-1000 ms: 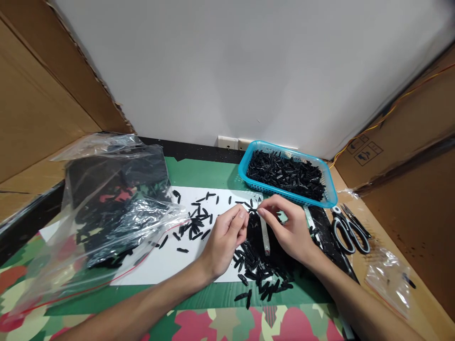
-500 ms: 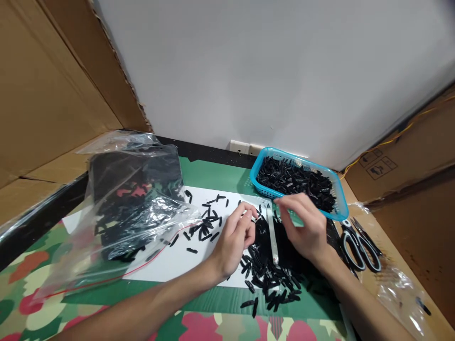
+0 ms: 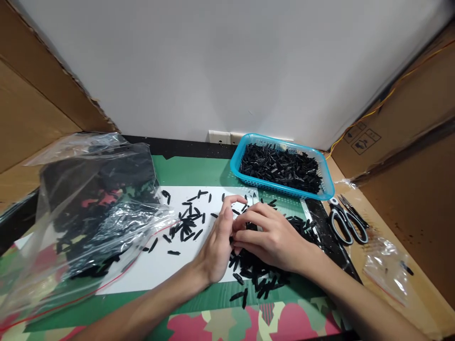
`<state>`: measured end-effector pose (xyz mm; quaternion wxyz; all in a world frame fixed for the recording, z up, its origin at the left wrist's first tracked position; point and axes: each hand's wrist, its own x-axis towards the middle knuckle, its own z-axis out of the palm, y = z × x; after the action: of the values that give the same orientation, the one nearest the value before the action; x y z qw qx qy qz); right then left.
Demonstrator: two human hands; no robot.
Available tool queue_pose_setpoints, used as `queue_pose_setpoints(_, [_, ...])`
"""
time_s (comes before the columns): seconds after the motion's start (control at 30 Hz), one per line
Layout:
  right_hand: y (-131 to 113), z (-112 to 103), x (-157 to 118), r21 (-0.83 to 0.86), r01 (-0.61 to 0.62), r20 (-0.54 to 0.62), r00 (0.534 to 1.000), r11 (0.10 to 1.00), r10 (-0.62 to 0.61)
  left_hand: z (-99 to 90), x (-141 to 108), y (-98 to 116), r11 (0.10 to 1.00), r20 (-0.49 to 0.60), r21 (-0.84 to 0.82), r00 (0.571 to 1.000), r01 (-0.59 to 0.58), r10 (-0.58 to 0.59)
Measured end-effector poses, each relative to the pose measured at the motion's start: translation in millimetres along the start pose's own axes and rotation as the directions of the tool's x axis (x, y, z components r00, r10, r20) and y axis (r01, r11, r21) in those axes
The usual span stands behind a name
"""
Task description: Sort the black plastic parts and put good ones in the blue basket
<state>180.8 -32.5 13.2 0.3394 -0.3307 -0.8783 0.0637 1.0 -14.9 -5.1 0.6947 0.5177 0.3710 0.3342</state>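
Note:
My left hand [image 3: 221,239] is above the white sheet [image 3: 142,272], fingers curled inward. Its fingertips meet those of my right hand [image 3: 272,234], whose fingers are bent together; whatever lies between them is hidden. Beneath both hands spreads a heap of small black strips [image 3: 263,279], with a looser scatter of black pieces [image 3: 188,222] to the left on the sheet. Behind my right hand stands a blue basket [image 3: 284,187] filled with black strips. Only a bit of the pale flat tool shows between my hands.
On the left lies a large clear zip bag [image 3: 106,213] holding black pieces. Scissors [image 3: 346,222] and a pointed metal tool [image 3: 353,210] rest at the right, near a small clear bag [image 3: 386,270]. Cardboard [image 3: 408,142] and a grey wall [image 3: 231,71] border the table.
My right hand has moved left from beside the pale tool and now meets my left hand, covering most of the tool. The whole view has shifted, so the basket and bag appear further left.

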Motion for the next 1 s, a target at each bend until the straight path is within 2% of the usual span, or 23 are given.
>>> queue_pose_setpoints(0.13, [-4,7,-1,0.058,-0.050,-0.017,0.999,0.997,0.051,0.5,0,-1,1.000,-0.037,0.024,0.999,0.004,-0.003])
queue_pose_setpoints(0.27, [-7,13,-4,0.102,-0.085,-0.033,0.996,0.991,0.089,1.6,0,0,1.000,-0.018,-0.016,1.000,0.006,-0.006])
queue_pose_setpoints(0.4, [-5,11,-5,0.183,-0.119,-0.134,0.980,0.976,0.145,2.3,3,4,0.998,-0.038,-0.056,0.999,0.008,-0.010])
queue_pose_setpoints(0.47, [-3,7,-4,0.282,-0.184,-0.177,0.955,0.942,0.240,1.4,5,7,1.000,-0.074,-0.024,0.997,-0.015,0.013])
queue_pose_setpoints(0.53, [-1,1,-2,0.374,-0.277,-0.195,0.910,0.885,0.367,-0.2,6,9,0.999,-0.081,0.018,0.996,-0.041,0.042])
queue_pose_setpoints(0.67, [6,-5,-1,0.507,-0.434,-0.160,0.802,0.745,0.576,-2.9,5,11,0.995,-0.019,0.066,0.997,-0.075,0.076])
queue_pose_setpoints(0.73, [9,-5,-1,0.562,-0.468,-0.117,0.772,0.682,0.625,-3.3,5,10,0.994,0.001,0.063,0.996,-0.094,0.094])
queue_pose_setpoints(0.83, [11,-3,-2,0.609,-0.473,-0.083,0.760,0.637,0.645,-2.8,4,10,0.992,0.008,0.068,0.994,-0.108,0.108])
queue_pose_setpoints(1.0, [12,-4,-1,0.612,-0.460,-0.085,0.771,0.644,0.631,-0.8,4,11,0.991,-0.042,0.050,0.991,-0.125,0.127])
